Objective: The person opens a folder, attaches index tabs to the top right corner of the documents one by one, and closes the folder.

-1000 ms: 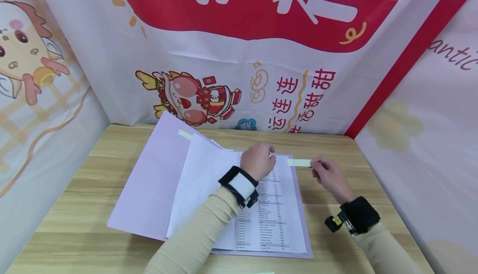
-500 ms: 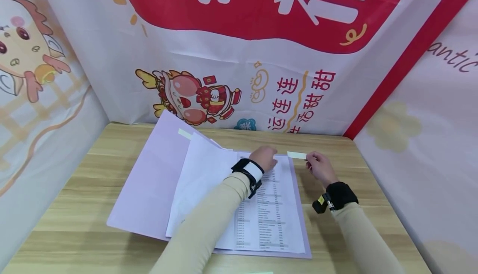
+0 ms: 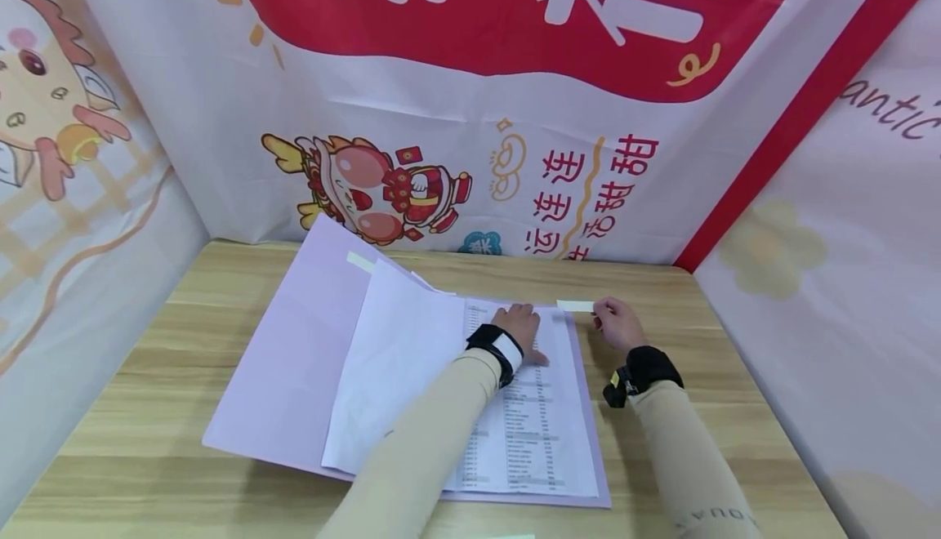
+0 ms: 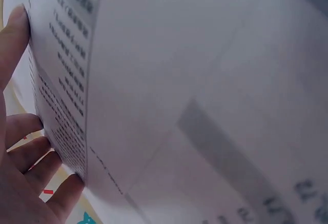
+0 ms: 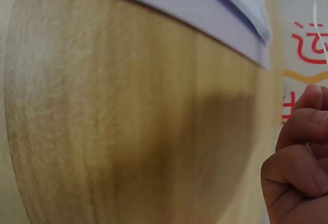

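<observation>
A lilac folder (image 3: 268,367) lies open on the table with its left cover raised at a slant. Its right side bears a stack of papers topped by a printed list (image 3: 532,441). My left hand (image 3: 520,331) rests on the upper part of that list, fingers spread; the left wrist view shows its fingertips (image 4: 76,180) against the page. To the right, my right hand (image 3: 619,325) pinches one end of a pale narrow strip (image 3: 573,306). The strip's free end reaches over the folder's top right corner; whether it touches the paper I cannot tell.
Another pale strip (image 3: 360,261) is on the raised cover near its top. A sliver of something pale (image 3: 515,536) shows at the bottom edge. The wood-grain table (image 3: 147,408) is bounded by printed cloth walls (image 3: 441,98) behind and at both sides.
My right hand has moved left and slightly up with the strip, bringing it over the folder's corner. My left hand has gone from curled above the page to spread flat on it.
</observation>
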Demonstrator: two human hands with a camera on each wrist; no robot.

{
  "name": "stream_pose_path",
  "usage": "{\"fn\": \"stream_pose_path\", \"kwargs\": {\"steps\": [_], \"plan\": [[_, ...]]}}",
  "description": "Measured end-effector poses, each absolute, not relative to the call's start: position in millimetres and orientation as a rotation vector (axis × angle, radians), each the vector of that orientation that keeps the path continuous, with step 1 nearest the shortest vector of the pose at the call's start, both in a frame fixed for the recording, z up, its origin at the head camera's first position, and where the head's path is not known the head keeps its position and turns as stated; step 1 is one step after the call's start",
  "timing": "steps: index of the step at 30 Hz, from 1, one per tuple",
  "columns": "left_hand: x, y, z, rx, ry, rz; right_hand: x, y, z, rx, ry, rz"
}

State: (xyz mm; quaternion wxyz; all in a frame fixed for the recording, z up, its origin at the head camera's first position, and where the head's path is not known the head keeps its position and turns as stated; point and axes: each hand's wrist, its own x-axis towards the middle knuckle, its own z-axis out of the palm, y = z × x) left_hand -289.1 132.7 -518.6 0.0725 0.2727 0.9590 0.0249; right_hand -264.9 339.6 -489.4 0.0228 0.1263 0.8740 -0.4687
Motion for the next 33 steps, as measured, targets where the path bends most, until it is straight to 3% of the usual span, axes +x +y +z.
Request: {"fn": "stream_pose_path", "kwargs": {"steps": [12,33], "plan": [[-271,132,-490,0.870,2.869,0.140,-267,343,-510,0.368,2.789,-1.376],[-276,142,-491,0.865,2.756,0.047,-271,336,-519,0.346,2.931,-1.167]]}}
